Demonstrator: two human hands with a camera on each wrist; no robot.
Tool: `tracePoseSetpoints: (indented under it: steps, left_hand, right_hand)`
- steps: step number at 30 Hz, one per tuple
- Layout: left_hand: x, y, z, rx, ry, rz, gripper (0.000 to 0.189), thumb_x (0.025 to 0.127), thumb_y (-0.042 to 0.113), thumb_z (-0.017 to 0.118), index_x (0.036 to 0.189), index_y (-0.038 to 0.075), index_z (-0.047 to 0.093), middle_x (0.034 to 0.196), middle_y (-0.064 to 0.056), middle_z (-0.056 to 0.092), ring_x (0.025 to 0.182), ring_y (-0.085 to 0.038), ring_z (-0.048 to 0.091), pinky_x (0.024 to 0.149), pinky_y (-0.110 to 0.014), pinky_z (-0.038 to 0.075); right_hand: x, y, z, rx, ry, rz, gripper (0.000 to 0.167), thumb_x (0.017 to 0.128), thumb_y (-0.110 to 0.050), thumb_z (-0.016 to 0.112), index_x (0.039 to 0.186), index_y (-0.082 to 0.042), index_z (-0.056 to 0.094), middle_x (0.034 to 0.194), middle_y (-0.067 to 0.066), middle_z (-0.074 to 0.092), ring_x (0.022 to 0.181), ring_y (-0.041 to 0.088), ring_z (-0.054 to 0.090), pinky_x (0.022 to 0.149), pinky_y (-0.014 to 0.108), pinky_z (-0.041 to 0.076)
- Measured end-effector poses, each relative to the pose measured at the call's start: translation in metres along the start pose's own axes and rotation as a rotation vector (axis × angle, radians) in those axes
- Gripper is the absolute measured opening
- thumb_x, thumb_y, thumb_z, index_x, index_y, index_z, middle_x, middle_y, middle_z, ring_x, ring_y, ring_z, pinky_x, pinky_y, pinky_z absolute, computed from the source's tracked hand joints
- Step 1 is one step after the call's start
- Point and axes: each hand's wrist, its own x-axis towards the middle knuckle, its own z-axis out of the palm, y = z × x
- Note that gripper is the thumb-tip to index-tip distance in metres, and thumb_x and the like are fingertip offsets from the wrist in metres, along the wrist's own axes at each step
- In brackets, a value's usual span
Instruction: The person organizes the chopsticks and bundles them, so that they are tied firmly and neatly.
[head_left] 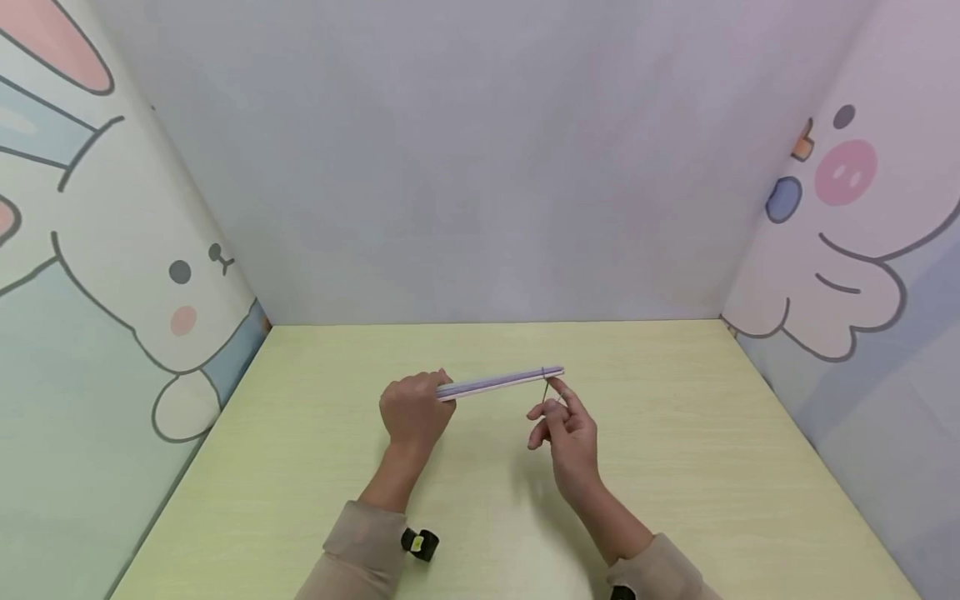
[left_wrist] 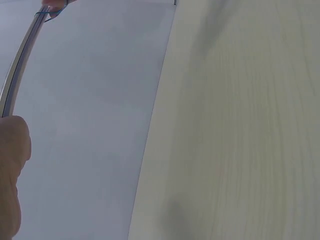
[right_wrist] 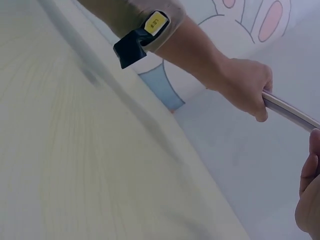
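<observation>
My left hand (head_left: 415,408) grips one end of a slim bundle of pale purple and white sticks (head_left: 495,384), which may be straws or chopsticks. The bundle points right, held above the table and tilted slightly up. Near its far end a thin band (head_left: 545,390) loops around it; this band (left_wrist: 48,12) looks blue in the left wrist view. With bent fingers, my right hand (head_left: 573,446) holds the band stretched below the bundle, its index fingertip close to the sticks. In the right wrist view, the right hand (right_wrist: 311,197) shows only partly, at the edge.
Beneath both hands lies a pale yellow wood-grain table (head_left: 300,467). A plain grey wall (head_left: 480,167) stands behind it, with cartoon-printed panels at left (head_left: 112,333) and right (head_left: 900,358). A black wrist device (head_left: 420,544) sits at the left sleeve.
</observation>
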Motion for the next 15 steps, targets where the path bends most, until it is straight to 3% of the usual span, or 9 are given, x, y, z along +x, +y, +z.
tracePoseSetpoints:
  steps: [9,15]
  left_hand:
    - [0.0011,0.0009,-0.0008,0.018,-0.018,0.015,0.029,0.074,0.011,0.068,0.048,0.014,0.054,0.042,0.003,0.036,0.046,-0.011,0.018,0.04,-0.029,0.02]
    - [-0.0011,-0.001,-0.0002,0.005,-0.019,0.034,0.03,0.073,0.011,0.067,0.048,0.014,0.053,0.042,0.003,0.037,0.045,-0.011,0.017,0.039,-0.029,0.02]
  right_hand:
    - [0.005,-0.0088,-0.0007,0.392,0.0,0.201,0.065,0.105,-0.027,0.054,0.159,-0.008,0.021,0.087,-0.008,0.059,0.052,0.003,0.05,0.057,0.017,0.042]
    - [0.0065,-0.005,-0.0028,0.475,-0.098,0.228,0.04,0.107,-0.026,0.048,0.143,-0.009,0.04,0.084,-0.008,0.062,0.054,0.004,0.053,0.059,0.019,0.043]
